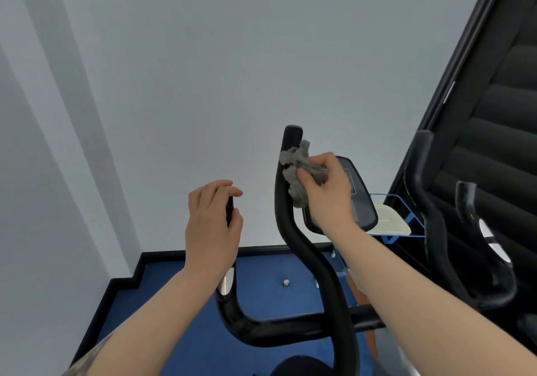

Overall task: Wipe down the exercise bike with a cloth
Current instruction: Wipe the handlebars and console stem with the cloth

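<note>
The exercise bike's black handlebars [302, 248] rise from the bottom centre. My right hand [328, 189] grips a crumpled grey cloth [296, 172] and holds it against the upper part of the tall inner bar, just below its tip. My left hand [212, 224] is wrapped round the upright end of the left handle [229, 210], most of which it hides. Behind my right hand the bike's dark console screen [360, 198] is partly covered.
A second set of black handlebars [430, 201] stands at the right, in front of a dark slatted panel [499, 114]. A blue-framed tray [406, 216] with a pale pad sits behind the console. Blue carpet [180, 303] lies below and a pale wall [203, 70] ahead.
</note>
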Demonstrator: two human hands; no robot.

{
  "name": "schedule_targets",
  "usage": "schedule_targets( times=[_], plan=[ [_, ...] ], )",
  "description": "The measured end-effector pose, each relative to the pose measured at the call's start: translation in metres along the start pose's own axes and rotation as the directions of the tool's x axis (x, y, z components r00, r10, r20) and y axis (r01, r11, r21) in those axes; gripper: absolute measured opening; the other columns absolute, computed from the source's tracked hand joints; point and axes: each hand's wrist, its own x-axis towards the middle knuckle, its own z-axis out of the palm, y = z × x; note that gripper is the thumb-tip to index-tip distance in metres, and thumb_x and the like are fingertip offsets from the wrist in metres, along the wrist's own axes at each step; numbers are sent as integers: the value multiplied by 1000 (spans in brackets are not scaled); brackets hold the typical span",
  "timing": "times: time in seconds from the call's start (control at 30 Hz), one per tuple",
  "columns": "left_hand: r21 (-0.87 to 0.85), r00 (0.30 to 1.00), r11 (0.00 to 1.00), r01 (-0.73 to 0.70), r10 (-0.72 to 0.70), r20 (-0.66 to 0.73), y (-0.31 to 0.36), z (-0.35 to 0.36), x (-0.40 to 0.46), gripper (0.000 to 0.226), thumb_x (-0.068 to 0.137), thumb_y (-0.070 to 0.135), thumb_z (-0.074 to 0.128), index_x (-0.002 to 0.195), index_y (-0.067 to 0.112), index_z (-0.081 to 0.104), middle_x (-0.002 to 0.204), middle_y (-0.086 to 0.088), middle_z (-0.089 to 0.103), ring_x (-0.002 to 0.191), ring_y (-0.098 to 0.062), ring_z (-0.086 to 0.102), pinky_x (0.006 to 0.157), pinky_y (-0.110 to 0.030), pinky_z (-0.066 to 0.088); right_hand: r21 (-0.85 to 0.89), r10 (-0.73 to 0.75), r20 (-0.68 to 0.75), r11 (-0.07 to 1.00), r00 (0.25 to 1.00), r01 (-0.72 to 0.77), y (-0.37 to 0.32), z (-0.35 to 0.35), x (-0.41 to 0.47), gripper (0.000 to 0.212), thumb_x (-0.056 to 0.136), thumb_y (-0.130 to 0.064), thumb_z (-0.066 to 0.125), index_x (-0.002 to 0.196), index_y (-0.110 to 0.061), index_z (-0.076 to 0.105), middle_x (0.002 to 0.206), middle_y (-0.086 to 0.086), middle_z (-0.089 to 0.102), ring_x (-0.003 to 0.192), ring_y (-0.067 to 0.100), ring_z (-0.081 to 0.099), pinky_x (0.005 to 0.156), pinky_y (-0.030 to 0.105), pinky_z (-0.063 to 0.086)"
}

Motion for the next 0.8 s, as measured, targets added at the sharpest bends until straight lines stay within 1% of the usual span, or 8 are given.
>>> schedule_targets(
  times=[0.1, 0.2, 0.3, 0.37, 0.5, 0.6, 0.7, 0.8],
  plan=[
    [5, 1000, 1000, 5, -5, 5, 1, -1, 1, 36, 84, -1, 59, 107, 26, 59, 121, 21, 49, 115, 2, 28, 75, 3, 32, 34, -61, -114, 997, 992, 66, -19, 2, 24, 21, 89, -14, 63, 93, -33, 55, 102, 3, 64, 94, 18, 63, 85, 44, 53],
    [-5, 1000, 1000, 7, -7, 9, 1, -1, 0, 35, 84, -2, 58, 107, 25, 59, 122, 18, 50, 115, 2, 28, 76, 2, 33, 91, -45, -69, 995, 997, 51, -15, 16, 6, 27, 93, -8, 59, 99, -33, 52, 90, -21, 66, 86, -3, 62, 74, 17, 52],
    [-4, 1000, 1000, 12, -12, 7, 1, -1, 0, 35, 84, -1, 58, 107, 26, 59, 122, 19, 50, 115, 2, 28, 70, -2, 34, 100, -20, 23, 995, 1000, 17, -4, 7, -11, 29, 93, -2, 57, 98, -30, 53, 81, -25, 66, 78, -12, 61, 63, 5, 45],
    [0, 1000, 1000, 14, -14, 11, 1, -1, 1, 35, 84, 0, 58, 107, 26, 59, 122, 19, 50, 115, 2, 28, 70, -3, 35, 77, -40, -30, 996, 999, 43, -10, 1, 3, 23, 92, -4, 58, 99, -26, 55, 84, -15, 67, 79, -6, 62, 63, 12, 50],
    [2, 1000, 1000, 16, -16, 11, 0, -1, 1, 34, 84, 0, 58, 107, 25, 59, 123, 19, 50, 115, 2, 28, 67, -6, 33, 89, -66, -24, 994, 998, 68, -21, 15, 11, 26, 92, -13, 58, 109, -31, 51, 106, 2, 65, 95, 19, 65, 80, 47, 56],
    [0, 1000, 1000, 14, -14, 5, 0, -1, 1, 34, 84, 0, 58, 107, 25, 59, 122, 19, 50, 115, 2, 28, 67, -6, 32, -56, -51, 98, 997, 994, 56, -1, 11, -16, 24, 91, -14, 60, 108, -30, 53, 112, 3, 62, 103, 19, 62, 88, 48, 51],
    [1, 1000, 1000, 9, -9, 2, -1, 1, 1, 35, 84, 1, 58, 107, 27, 59, 121, 22, 49, 114, 2, 28, 66, -6, 33, -86, -67, 119, 993, 991, 78, -3, -1, -9, 22, 90, -15, 63, 95, -36, 58, 105, 2, 61, 94, 14, 63, 75, 33, 55],
    [3, 1000, 1000, 0, 0, 0, -2, 0, 1, 35, 84, 1, 58, 107, 27, 58, 122, 21, 49, 115, 1, 28, 68, -3, 34, -125, -183, 49, 974, 982, 188, -16, 6, -2, 23, 87, -11, 65, 100, -30, 62, 116, -3, 54, 96, -6, 55, 76, 6, 42]
  ],
)
